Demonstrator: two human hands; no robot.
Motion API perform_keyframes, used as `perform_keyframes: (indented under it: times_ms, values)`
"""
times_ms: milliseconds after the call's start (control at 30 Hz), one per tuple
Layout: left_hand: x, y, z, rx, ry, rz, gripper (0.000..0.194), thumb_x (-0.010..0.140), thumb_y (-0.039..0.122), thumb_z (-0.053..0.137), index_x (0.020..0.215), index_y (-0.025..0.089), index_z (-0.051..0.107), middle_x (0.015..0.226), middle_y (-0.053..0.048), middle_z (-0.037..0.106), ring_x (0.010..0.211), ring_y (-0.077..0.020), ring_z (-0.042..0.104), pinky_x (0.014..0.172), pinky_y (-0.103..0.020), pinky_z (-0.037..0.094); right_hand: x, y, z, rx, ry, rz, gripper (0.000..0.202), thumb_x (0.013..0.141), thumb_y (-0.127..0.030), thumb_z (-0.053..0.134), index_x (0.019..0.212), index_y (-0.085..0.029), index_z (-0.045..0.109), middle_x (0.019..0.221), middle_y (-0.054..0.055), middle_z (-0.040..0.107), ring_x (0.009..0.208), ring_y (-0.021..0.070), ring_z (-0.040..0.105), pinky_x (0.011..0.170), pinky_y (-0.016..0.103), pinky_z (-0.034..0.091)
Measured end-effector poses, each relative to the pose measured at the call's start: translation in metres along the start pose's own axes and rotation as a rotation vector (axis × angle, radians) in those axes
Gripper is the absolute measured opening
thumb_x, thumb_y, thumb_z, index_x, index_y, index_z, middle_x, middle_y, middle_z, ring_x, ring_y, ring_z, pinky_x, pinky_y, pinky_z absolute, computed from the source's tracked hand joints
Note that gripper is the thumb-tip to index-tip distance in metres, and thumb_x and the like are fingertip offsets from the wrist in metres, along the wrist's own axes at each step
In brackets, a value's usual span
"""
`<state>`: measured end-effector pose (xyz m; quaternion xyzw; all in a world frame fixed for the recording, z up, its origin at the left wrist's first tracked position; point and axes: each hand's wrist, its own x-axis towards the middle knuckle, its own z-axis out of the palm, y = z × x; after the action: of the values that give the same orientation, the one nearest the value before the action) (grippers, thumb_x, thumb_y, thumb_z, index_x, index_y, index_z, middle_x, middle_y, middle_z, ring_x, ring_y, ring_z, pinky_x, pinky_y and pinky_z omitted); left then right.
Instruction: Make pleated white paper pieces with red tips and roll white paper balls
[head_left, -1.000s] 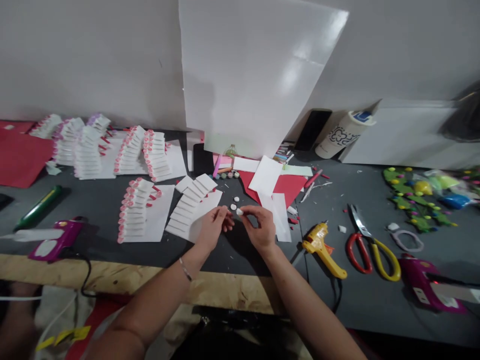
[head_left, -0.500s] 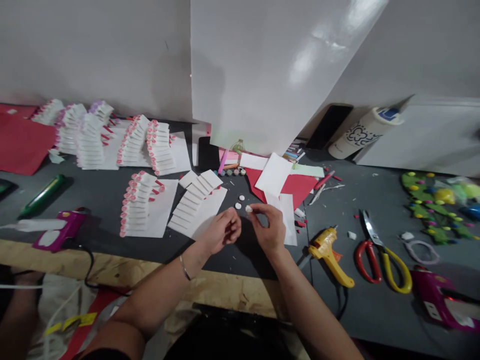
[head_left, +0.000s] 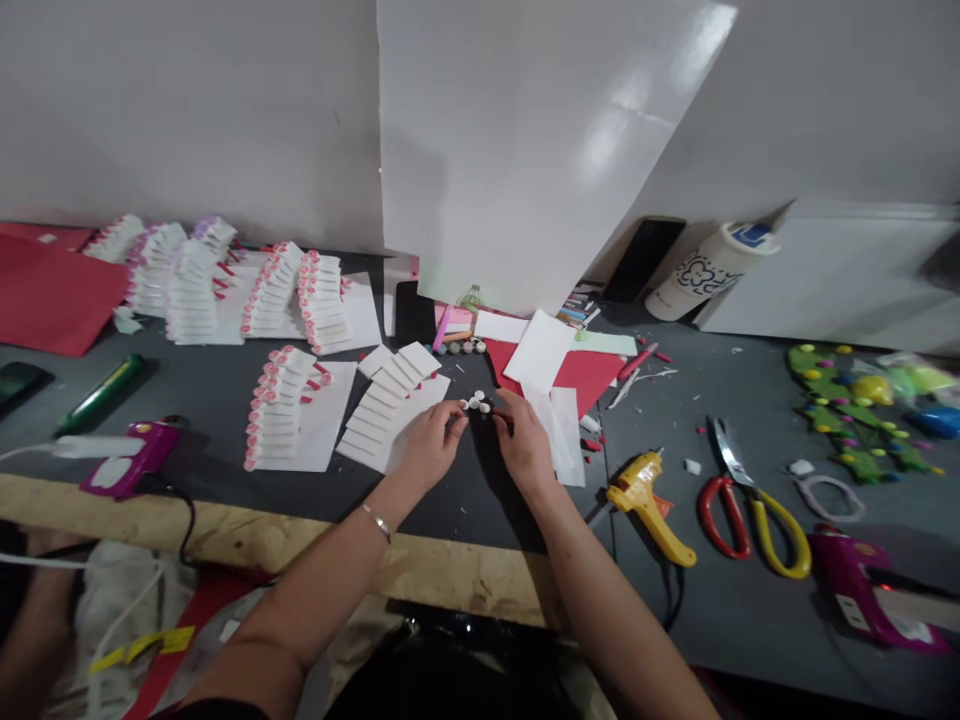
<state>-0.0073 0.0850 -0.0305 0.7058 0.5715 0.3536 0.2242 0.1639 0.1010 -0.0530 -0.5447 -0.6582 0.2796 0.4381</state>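
Note:
A small cluster of white round pieces (head_left: 480,404) sits on the dark tabletop between my hands; their exact kind is too small to make out. My left hand (head_left: 431,442) is at the cluster's left side, index fingertip touching or almost touching the nearest piece, thumb apart below it. On the other side, my right hand (head_left: 523,446) has its thumb and forefinger spread, with nothing visible between them. Just left of my left hand, a fanned row of white folded cards (head_left: 382,402) lies on a white sheet (head_left: 412,418).
A yellow glue gun (head_left: 649,505) and red-and-yellow-handled scissors (head_left: 739,500) lie to the right. Rows of pink-edged cards (head_left: 276,410) stand left. Red paper (head_left: 600,378), a phone (head_left: 643,260) and a cup (head_left: 709,272) are behind. Purple boxes (head_left: 135,460) sit at both sides.
My right hand has let go of the white piece it pinched, and the white pieces are now gathered together. My left hand has moved up to them, its fingers uncurled.

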Motion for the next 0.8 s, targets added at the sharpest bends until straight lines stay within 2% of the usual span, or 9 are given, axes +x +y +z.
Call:
perform_keyframes:
  times_ms: [67,133,233,400,500,567,667,800]
  values:
    - [0.000,0.000,0.000,0.001,0.084,0.037,0.009,0.096,0.028,0.052,0.097,0.022,0.058,0.103,-0.007,0.069,0.095,-0.0187,0.065,0.082,-0.032,0.051,0.000,-0.005,-0.004,-0.039,0.089,-0.012,0.024,0.088,-0.026,0.051,0.110,-0.021,0.060,0.111,0.013,0.066,0.083,0.0206,0.068,0.077,0.038,0.056]
    - [0.000,0.000,-0.002,0.008,0.176,0.072,0.010,0.094,0.030,0.056,0.088,0.021,0.058,0.091,-0.005,0.068,0.087,-0.0178,0.064,0.077,-0.030,0.051,0.001,-0.009,-0.009,-0.068,0.157,-0.005,0.016,0.087,-0.034,0.056,0.095,-0.021,0.061,0.095,0.009,0.066,0.072,0.0193,0.063,0.069,0.035,0.054]
    - [0.000,0.005,-0.005,-0.035,0.232,0.111,0.018,0.092,0.033,0.059,0.078,0.021,0.059,0.075,-0.002,0.064,0.073,-0.0160,0.061,0.069,-0.028,0.049,0.004,-0.016,-0.016,-0.017,0.127,0.036,0.022,0.084,-0.043,0.060,0.076,-0.022,0.060,0.073,0.003,0.064,0.065,0.0183,0.060,0.064,0.032,0.050]
    - [-0.004,0.026,-0.012,-0.268,0.142,0.048,0.018,0.089,0.035,0.061,0.079,0.021,0.065,0.074,-0.001,0.068,0.067,-0.0150,0.061,0.063,-0.026,0.047,0.003,-0.031,-0.025,0.381,-0.059,0.255,0.030,0.076,-0.051,0.066,0.077,-0.021,0.066,0.061,0.000,0.064,0.052,0.0150,0.058,0.050,0.027,0.043]
    - [-0.010,0.043,-0.017,-0.345,0.041,-0.017,0.020,0.091,0.036,0.054,0.079,0.021,0.060,0.069,0.001,0.064,0.060,-0.0132,0.057,0.056,-0.025,0.044,-0.004,-0.042,-0.026,0.544,-0.138,0.276,0.037,0.075,-0.058,0.066,0.075,-0.022,0.060,0.058,-0.003,0.062,0.047,0.0135,0.056,0.044,0.025,0.039]
    - [-0.014,0.052,-0.018,-0.344,0.022,-0.034,0.028,0.094,0.037,0.048,0.072,0.021,0.051,0.059,0.004,0.053,0.053,-0.0118,0.048,0.054,-0.024,0.039,-0.010,-0.050,-0.027,0.558,-0.153,0.237,0.040,0.079,-0.062,0.060,0.072,-0.024,0.051,0.053,-0.006,0.057,0.044,0.0130,0.054,0.043,0.025,0.039]
    - [-0.018,0.063,-0.013,-0.345,0.038,-0.037,0.038,0.098,0.040,0.039,0.065,0.022,0.040,0.053,0.006,0.039,0.050,-0.0118,0.038,0.052,-0.026,0.033,-0.020,-0.060,-0.032,0.441,-0.137,0.165,0.043,0.089,-0.063,0.048,0.067,-0.026,0.043,0.046,-0.008,0.049,0.042,0.0127,0.051,0.046,0.025,0.041]
    - [-0.015,0.073,0.003,-0.357,-0.072,-0.038,0.041,0.096,0.047,0.041,0.064,0.023,0.037,0.054,0.006,0.038,0.051,-0.0120,0.038,0.053,-0.026,0.031,-0.032,-0.061,-0.055,0.382,-0.083,0.181,0.039,0.085,-0.059,0.056,0.066,-0.025,0.048,0.048,-0.007,0.053,0.044,0.0133,0.054,0.049,0.027,0.045]
